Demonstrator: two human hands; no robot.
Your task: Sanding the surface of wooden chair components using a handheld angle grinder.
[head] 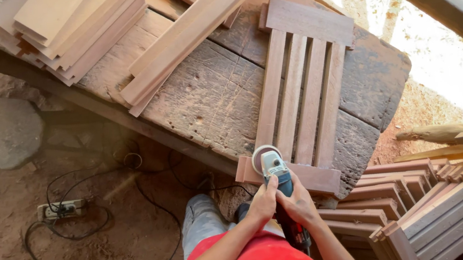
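At the near edge of the workbench [204, 101], left hand [262, 204] and right hand [298, 203] both grip an angle grinder [275, 171], its disc on the bottom rail of a slatted wooden frame [304, 94]. Cut boards [77, 22] lie stacked beyond; finished frames [430, 211] are piled at right.

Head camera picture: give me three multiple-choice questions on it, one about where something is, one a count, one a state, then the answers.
1. Where is the sander disc?
A. on the panel's near rail
B. on the dirt floor
C. on the plank stack

2. How many upright slats has the panel on the bench?
A. two
B. four
C. seven

3. How is the sander held?
A. left hand only
B. lying loose
C. both hands

Answers: 1 A, the disc sits at the near rail's left end. 2 B, four slats run between the two rails. 3 C, the left hand and right hand both grip its body.
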